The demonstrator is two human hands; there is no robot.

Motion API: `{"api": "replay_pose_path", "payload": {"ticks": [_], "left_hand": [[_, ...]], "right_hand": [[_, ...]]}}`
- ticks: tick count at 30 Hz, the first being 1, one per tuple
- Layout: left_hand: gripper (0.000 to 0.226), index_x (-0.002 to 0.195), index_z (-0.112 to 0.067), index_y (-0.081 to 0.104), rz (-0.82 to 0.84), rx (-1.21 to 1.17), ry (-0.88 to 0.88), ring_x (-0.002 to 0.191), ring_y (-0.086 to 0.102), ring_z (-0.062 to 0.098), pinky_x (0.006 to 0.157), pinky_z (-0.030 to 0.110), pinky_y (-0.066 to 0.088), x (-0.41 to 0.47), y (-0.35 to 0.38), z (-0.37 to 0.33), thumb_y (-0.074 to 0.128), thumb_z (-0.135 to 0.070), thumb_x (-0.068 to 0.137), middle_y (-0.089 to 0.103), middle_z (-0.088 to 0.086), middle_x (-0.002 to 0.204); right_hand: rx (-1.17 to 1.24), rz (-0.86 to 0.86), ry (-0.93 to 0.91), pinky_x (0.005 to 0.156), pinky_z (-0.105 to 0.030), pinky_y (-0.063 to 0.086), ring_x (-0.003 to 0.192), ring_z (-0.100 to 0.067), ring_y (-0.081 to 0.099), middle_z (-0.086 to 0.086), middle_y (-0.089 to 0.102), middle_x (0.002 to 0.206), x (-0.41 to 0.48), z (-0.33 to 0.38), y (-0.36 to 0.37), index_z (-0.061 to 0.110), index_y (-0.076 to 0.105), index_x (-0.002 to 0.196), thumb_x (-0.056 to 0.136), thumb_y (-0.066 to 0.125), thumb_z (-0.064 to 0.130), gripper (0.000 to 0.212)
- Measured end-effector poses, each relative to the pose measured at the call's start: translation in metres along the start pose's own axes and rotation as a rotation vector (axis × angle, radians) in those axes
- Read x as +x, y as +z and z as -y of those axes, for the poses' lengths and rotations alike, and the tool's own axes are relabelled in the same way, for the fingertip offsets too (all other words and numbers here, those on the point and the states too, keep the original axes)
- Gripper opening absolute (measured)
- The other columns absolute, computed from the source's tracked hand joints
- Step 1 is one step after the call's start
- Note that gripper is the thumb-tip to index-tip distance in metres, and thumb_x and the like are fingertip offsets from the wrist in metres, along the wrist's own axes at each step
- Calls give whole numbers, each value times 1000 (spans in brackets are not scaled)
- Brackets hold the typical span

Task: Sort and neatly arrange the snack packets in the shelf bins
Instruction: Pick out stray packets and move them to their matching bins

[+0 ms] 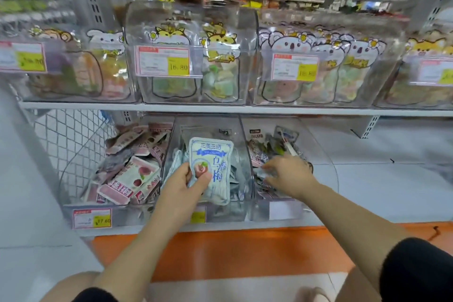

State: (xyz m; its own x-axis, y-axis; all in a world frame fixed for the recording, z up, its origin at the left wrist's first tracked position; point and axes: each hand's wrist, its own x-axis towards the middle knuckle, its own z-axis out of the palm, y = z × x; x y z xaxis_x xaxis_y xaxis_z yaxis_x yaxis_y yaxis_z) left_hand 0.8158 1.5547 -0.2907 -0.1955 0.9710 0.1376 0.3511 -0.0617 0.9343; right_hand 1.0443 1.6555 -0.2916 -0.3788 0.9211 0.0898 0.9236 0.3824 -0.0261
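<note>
My left hand [187, 182] grips a pale blue and white snack packet [215, 167] upright over the middle clear bin [245, 144] on the lower shelf. More pale blue packets lie under it in that bin. My right hand [286, 174] reaches into the right bin [282, 211], fingers curled on a small pale packet [267, 171] among dark and grey packets. The left bin [117, 216] holds a loose heap of pink and white packets [130, 174].
The upper shelf carries clear bins of animal-print candy bags [220, 61] with price tags [163, 60]. A white mesh side panel [73, 140] closes the lower shelf at left. An orange floor strip [220, 250] runs below the shelf. Bare shelf lies at right.
</note>
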Motion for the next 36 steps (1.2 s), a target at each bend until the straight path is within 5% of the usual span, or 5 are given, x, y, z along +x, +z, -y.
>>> {"api": "replay_pose_path", "payload": {"ticks": [5,16,24,27,36], "left_hand": [[11,93,-22,61,2,-136,-25,81,58,-12,69,11,43,24,4,-2,56,-32,93,66,-15,90],[22,104,-47,56,74,-281,-241,103,63,9,100,48,43,34,2,14,59,-29,91,67,-18,108],[71,148,-39,16,38,-329,-256,83,68,8,89,42,55,48,10,0,58,-23,93,55,-6,126],[70,151,-27,10,46,-109,-205,96,58,5,90,15,42,59,6,0,53,-19,96,55,-7,126],[44,129,-31,55,-23,790,302,136,35,26,114,52,17,78,29,9,64,-23,86,43,2,143]], "right_hand": [[-283,-12,-30,91,-34,33,107,-22,48,3,66,109,19,-7,21,22,67,100,88,55,29,18],[760,-708,262,43,-21,27,47,-17,39,-19,53,58,-32,25,-32,1,49,74,92,58,19,27],[1070,-339,267,54,-7,39,67,3,53,10,55,82,14,83,-5,15,42,117,93,56,15,28],[913,-222,249,58,-8,43,74,1,56,7,62,94,26,74,-1,17,43,131,91,56,13,41],[404,-313,310,72,-26,44,88,-25,63,-8,70,103,36,-21,2,13,67,110,89,58,13,22]]}}
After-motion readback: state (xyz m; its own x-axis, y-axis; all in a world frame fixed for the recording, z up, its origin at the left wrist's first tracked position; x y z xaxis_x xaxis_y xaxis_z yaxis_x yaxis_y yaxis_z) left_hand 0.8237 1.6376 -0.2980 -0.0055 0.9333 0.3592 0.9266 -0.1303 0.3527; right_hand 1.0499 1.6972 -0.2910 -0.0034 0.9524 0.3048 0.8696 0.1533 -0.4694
